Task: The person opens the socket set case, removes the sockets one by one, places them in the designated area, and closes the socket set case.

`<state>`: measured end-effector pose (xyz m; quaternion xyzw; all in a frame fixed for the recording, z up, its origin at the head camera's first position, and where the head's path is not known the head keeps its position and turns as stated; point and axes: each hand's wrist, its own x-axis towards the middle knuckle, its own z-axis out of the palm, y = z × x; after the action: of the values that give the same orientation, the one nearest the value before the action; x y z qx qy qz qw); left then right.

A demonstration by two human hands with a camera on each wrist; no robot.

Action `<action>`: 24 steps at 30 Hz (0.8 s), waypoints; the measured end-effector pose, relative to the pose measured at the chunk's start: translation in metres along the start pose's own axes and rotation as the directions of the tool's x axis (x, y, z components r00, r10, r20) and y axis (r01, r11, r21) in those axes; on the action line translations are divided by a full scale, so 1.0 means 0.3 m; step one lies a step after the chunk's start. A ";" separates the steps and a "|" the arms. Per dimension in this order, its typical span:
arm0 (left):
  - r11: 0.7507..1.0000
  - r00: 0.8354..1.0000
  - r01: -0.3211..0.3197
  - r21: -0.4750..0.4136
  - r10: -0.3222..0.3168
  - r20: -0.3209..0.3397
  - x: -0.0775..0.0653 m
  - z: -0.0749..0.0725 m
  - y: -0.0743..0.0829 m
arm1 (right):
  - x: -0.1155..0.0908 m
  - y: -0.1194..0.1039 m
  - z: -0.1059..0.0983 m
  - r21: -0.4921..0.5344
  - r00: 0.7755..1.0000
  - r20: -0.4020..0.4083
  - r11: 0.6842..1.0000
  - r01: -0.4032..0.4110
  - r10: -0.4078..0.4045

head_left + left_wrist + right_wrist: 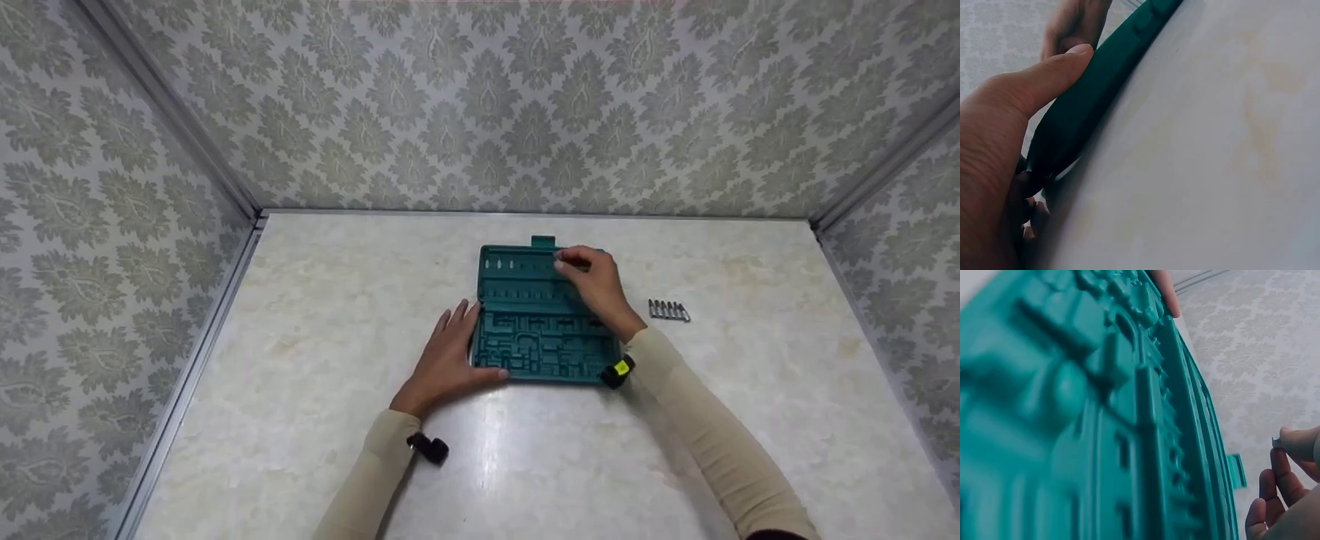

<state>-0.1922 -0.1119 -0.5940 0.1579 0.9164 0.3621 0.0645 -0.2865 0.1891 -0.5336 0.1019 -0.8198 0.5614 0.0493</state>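
The right hand (pixel 595 279) pinches a small metal bit (pixel 1276 442), clear only from that wrist, over the open green case (pixel 521 306) on the counter (pixel 337 300); the left hand (pixel 448 358), fingers extended, touches the case's edge.

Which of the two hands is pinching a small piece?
The right hand, over the open green tool case: its thumb and finger pinch a small silvery piece, whereas the left hand rests against the case's near-left corner.
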 end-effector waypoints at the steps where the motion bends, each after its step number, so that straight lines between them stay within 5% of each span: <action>1: 1.000 1.000 0.003 -0.004 -0.003 -0.002 -0.001 0.000 0.000 | -0.010 0.002 -0.016 -0.013 1.000 -0.001 1.000 -0.001 0.001; 24: 1.000 1.000 0.010 -0.025 -0.010 -0.007 -0.007 0.001 0.003 | -0.209 0.143 -0.368 -0.191 0.985 -0.168 0.978 -0.083 0.051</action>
<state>-0.1899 -0.1117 -0.5935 0.1513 0.9127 0.3739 0.0653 -0.2385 0.3137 -0.5445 0.0228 -0.8677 0.4850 0.1065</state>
